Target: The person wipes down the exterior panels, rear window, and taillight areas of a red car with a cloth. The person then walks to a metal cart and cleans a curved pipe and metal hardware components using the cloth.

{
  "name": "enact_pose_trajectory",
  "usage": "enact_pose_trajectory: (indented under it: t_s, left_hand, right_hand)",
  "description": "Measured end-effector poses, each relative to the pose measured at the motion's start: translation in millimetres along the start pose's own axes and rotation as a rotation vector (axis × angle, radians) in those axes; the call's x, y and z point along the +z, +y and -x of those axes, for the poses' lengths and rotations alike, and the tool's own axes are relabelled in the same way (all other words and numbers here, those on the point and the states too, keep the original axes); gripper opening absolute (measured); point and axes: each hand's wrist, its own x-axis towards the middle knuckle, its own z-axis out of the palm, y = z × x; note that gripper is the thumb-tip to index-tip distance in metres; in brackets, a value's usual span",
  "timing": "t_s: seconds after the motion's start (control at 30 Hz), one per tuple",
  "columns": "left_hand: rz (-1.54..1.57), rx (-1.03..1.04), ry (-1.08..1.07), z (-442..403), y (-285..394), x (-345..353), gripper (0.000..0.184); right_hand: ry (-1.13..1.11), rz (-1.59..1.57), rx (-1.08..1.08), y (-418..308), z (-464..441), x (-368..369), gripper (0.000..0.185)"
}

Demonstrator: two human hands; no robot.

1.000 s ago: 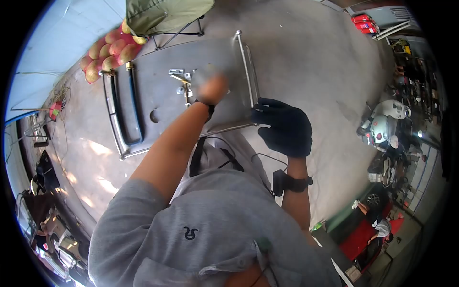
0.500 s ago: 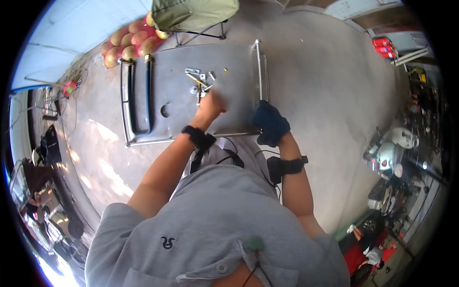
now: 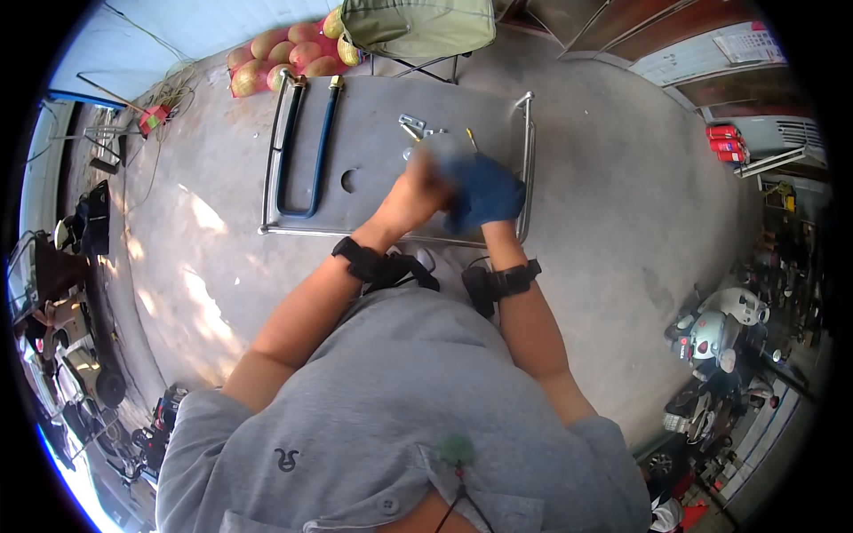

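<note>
My bare left hand is curled above the metal tabletop, its fingertips blurred. Whatever it holds cannot be made out. Dark blue, glove-like fabric covers my right hand, which meets the left one; its fingers are hidden. A black strap sits round each wrist. Just beyond the hands lie a small silver bracket, a brass-coloured bolt and a thin yellow piece. My hands partly cover the other small metal parts.
A U-shaped blue hose with brass ends lies along the table's left side. A raised metal rail edges the right. Behind stand a green folding chair and red net bags of round produce. Scooters stand at right.
My left hand has lifted off the metal parts and moved right. My right hand has come from the table's right edge inward to meet it. The camera view has shifted.
</note>
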Motion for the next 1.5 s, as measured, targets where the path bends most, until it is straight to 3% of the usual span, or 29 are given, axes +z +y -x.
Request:
enact_pose_trajectory:
  t_s: [0.07, 0.13, 0.2, 0.27, 0.37, 0.47, 0.57, 0.67, 0.77, 0.87, 0.97, 1.0, 1.1, 1.2, 1.3, 1.4, 1.5]
  left_hand:
    - [0.042, 0.05, 0.024, 1.3, -11.5, -7.0, 0.026]
    - [-0.16, 0.13, 0.124, 9.8, -4.9, -15.7, 0.025]
    - [-0.277, 0.207, 0.173, 14.8, -4.9, -24.0, 0.024]
    - [-0.306, 0.275, 0.157, 20.5, -11.7, -31.2, 0.023]
    - [-0.343, 0.142, 0.074, 22.4, -6.4, -47.5, 0.023]
    - [-0.109, 0.174, 0.08, 22.9, -9.5, -53.8, 0.022]
    - [-0.199, 0.199, 0.083, 24.3, -6.1, -58.8, 0.024]
    - [-0.314, 0.179, 0.057, 22.5, -20.2, -62.6, 0.026]
    - [-0.337, 0.056, 0.039, 39.3, 12.0, -70.8, 0.03]
    - [-0.395, 0.157, 0.14, 35.7, 19.6, -81.8, 0.031]
    - [-0.109, 0.083, 0.05, 23.1, 3.2, -84.5, 0.031]
    - [-0.096, 0.037, 0.026, 24.4, 7.5, -85.0, 0.03]
    - [-0.021, 0.079, 0.044, 22.8, -6.1, -81.7, 0.024]
    - [-0.117, 0.153, 0.012, 22.6, -6.2, -80.9, 0.024]
    - [-0.28, 0.308, 0.049, 18.9, -8.8, -74.2, 0.024]
    - [0.086, 0.123, 0.034, 16.3, -4.8, -63.9, 0.025]
    - [-0.035, 0.034, 0.101, 13.0, -1.8, -54.0, 0.03]
  right_hand:
    - [0.005, -0.051, 0.078, -6.9, -9.6, 6.9, 0.036]
    - [0.403, 0.025, -0.237, -13.8, -20.7, 32.8, 0.032]
    - [0.63, 0.09, -0.398, -21.4, -31.9, 42.8, 0.028]
    - [0.679, 0.135, -0.391, -27.4, -34.8, 42.2, 0.022]
    - [0.447, 0.23, -0.257, -40.3, -21.0, 36.7, 0.02]
    - [0.209, -0.018, -0.127, -55.7, -2.2, 10.0, 0.017]
    - [0.378, -0.055, -0.132, -68.8, 10.5, 8.3, 0.017]
    - [0.575, -0.295, -0.182, -66.9, -8.4, 40.2, 0.018]
    - [0.434, -0.159, -0.122, -60.2, -7.6, 36.0, 0.02]
    - [0.156, -0.126, -0.094, -75.2, 2.5, 10.7, 0.02]
    - [0.167, -0.054, -0.286, -74.9, -2.4, 29.1, 0.018]
    - [0.226, -0.228, -0.251, -73.2, -11.7, 42.3, 0.017]
    - [0.357, 0.155, -0.475, -65.0, -18.9, 64.1, 0.017]
    - [0.577, 0.241, -0.597, -62.1, -9.1, 62.5, 0.017]
    - [0.328, -0.009, -0.456, -66.8, 1.9, 42.5, 0.02]
    - [0.148, 0.374, -0.545, -53.5, -4.3, 47.9, 0.024]
    - [0.319, 0.084, -0.437, -35.7, -12.4, 68.1, 0.027]
